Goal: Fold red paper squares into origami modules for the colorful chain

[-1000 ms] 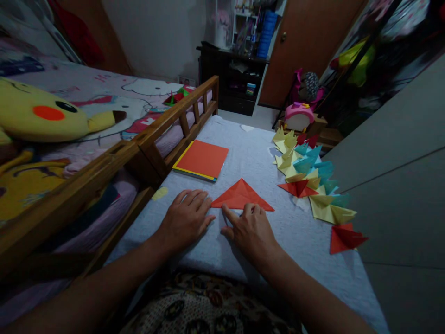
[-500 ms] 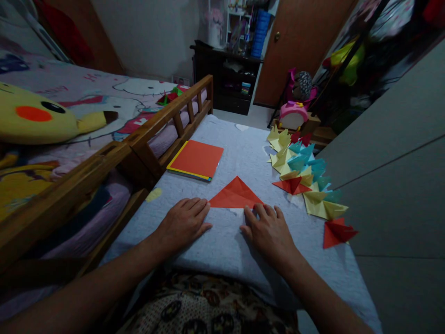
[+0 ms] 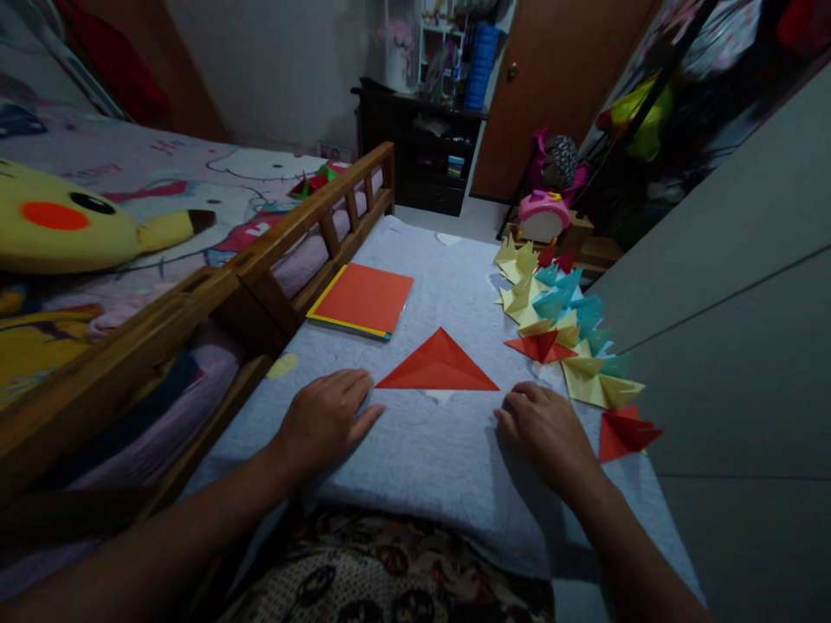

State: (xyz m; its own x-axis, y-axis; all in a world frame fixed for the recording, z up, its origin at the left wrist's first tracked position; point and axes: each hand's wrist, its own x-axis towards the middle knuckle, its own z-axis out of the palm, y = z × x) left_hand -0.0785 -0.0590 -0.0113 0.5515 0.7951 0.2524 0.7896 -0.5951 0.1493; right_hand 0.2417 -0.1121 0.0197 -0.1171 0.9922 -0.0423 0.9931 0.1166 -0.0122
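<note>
A sheet of red origami paper (image 3: pixel 440 365), folded into a triangle, lies flat on the pale blue cloth with its peak pointing away from me. My left hand (image 3: pixel 326 414) rests on the cloth just off the triangle's left corner, thumb apart from the fingers, holding nothing. Beyond the right corner is my right hand (image 3: pixel 544 426), its fingers bent and loosely apart with nothing visible in them. Neither hand covers the paper. Behind and to the left sits a stack of square coloured paper (image 3: pixel 364 298), orange-red on top with a yellow edge below.
Folded paper cranes (image 3: pixel 594 376) in yellow, blue and red line the right side of the cloth-covered surface (image 3: pixel 415 467). A wooden bed rail (image 3: pixel 312 216) bounds the left, with a yellow plush toy (image 3: pixel 71 221) behind it. A pale cabinet panel (image 3: pixel 733 389) stands at right.
My right hand has slid right, off the triangle's bottom edge to beyond its right corner. My left hand has drawn slightly left, away from the left corner. The triangle stays in place.
</note>
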